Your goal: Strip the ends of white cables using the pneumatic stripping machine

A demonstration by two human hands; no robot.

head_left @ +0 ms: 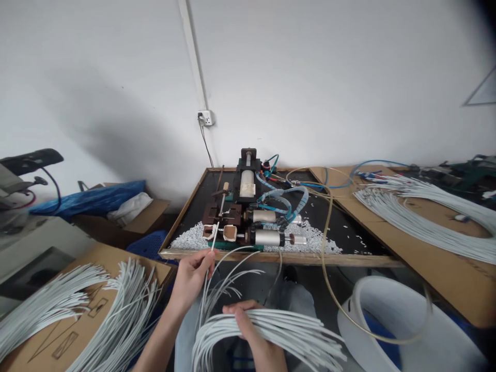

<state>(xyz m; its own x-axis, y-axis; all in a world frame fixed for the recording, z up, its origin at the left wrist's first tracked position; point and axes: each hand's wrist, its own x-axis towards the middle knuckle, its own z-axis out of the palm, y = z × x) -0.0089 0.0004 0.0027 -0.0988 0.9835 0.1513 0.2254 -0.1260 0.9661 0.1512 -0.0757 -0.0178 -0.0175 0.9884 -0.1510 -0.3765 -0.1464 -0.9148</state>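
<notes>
Nearest: right hand (pixel 253 330) clamped over a looped bundle of white cables (pixel 279 330) on the lap, keeping them gathered. Beyond: left hand (pixel 191 274) pinches a single cable (pixel 214 247), tip presented to the pneumatic stripping machine (pixel 248 217) on the table (pixel 349 227), amid white offcuts (pixel 189 238).

Single white cable (pixel 212 251) upright, tip near the machine; white cable bundle (pixel 271 330) looped across the lap.

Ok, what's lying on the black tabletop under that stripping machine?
White cut scraps are heaped on the black tabletop around the machine, at its front left and right. Blue air hoses loop over it. Whatever lies directly beneath the machine's base is covered.
</notes>
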